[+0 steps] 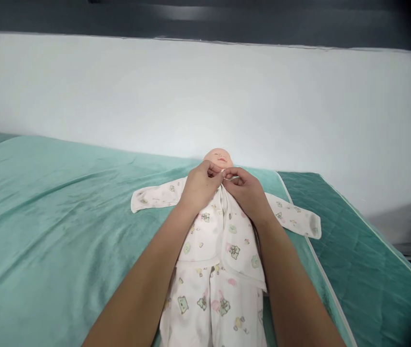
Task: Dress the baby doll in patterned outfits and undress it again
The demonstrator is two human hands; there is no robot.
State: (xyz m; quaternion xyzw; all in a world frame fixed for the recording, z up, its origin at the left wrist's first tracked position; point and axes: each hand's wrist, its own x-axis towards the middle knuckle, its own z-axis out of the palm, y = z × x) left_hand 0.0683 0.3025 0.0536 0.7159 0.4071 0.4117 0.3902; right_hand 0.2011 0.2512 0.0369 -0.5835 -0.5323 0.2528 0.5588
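A baby doll (218,156) lies on its back, its head toward the wall. It wears a white baby jacket (205,241) printed with small bears, sleeves spread out to both sides, and matching trousers (194,308). At the neckline, just below the doll's chin, my left hand (202,185) pinches the jacket's collar edge. My right hand (243,189) pinches the same spot from the other side, fingertips nearly touching those of the left. Below the hands the front edges meet at the top and part toward the hem. Any fastener between my fingertips is hidden.
A light green blanket (64,217) with soft wrinkles covers the bed under the doll. To the right, a darker green quilted cover (364,260) shows beyond the blanket's pale edge. A white wall (154,96) rises behind the doll's head.
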